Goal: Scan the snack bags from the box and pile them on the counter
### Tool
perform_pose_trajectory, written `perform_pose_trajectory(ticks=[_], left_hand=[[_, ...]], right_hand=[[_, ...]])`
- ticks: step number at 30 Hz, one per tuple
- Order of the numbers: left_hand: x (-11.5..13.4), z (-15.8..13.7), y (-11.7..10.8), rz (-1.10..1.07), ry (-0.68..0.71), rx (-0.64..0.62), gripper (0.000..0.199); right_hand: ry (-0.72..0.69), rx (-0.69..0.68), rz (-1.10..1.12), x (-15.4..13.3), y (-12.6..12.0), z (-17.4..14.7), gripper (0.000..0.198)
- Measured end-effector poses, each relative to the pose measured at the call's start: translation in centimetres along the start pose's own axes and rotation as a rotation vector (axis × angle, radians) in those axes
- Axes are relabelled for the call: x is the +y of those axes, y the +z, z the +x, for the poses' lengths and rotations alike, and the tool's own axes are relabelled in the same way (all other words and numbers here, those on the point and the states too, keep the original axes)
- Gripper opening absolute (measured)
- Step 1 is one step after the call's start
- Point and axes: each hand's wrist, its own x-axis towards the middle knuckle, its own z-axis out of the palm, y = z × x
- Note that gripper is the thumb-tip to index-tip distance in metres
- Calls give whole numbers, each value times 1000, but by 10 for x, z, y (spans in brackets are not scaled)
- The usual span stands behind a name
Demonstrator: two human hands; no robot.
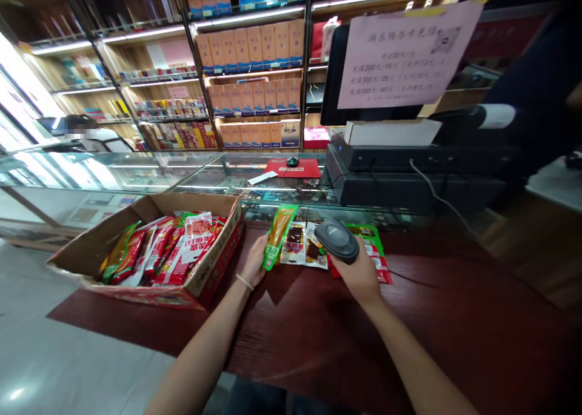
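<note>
My left hand [257, 263] is closed on the edge of a green snack packet [279, 236], which it tilts up above the dark red table [309, 336]. In my right hand [361, 272] is a black barcode scanner [337, 240], its head turned toward the left. Behind and between the hands, white-edged snack packets [294, 243] lie side by side on the table. More red and green packets [375, 245] lie behind my right hand, partly covered by it. The fingers around the scanner's handle are mostly hidden.
An open cardboard box [195, 297] of snack packets stands at the left. Beyond the table runs a glass counter [200, 172] with a mouse [292, 161] on a red mat. A monitor bearing a pink paper sign [404, 57] stands at the right. Another person [100, 137] is at the far left.
</note>
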Motion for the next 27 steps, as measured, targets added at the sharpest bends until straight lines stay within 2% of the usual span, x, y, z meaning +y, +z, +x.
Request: perform_pose_trajectory(ticks=[2, 5, 7, 11, 13, 18, 22, 25, 27], left_hand=[[-6, 9, 1, 157, 134, 45, 41], [-14, 19, -1, 383, 145, -94, 49], [-17, 22, -3, 541, 223, -150, 52], [-17, 20, -3, 821, 457, -49, 47], [-15, 14, 0, 858, 492, -35, 42], [-7, -4, 16, 767, 577, -49, 31], [25, -23, 33, 747, 699, -54, 30], [68, -44, 41, 785, 786, -78, 32], [101, -58, 37, 867, 843, -82, 32]], right_hand=[[23, 57, 20, 5, 0, 5, 45], [26, 83, 53, 9, 0, 9, 45], [29, 81, 57, 9, -1, 10, 45], [51, 47, 14, 5, -2, 6, 40], [50, 34, -3, 4, -1, 5, 40], [23, -10, 6, 8, 4, 3, 44], [1, -65, -17, -3, 7, 7, 41], [-76, -117, -20, -26, 11, 11, 43], [-113, -152, -16, -47, 16, 12, 44]])
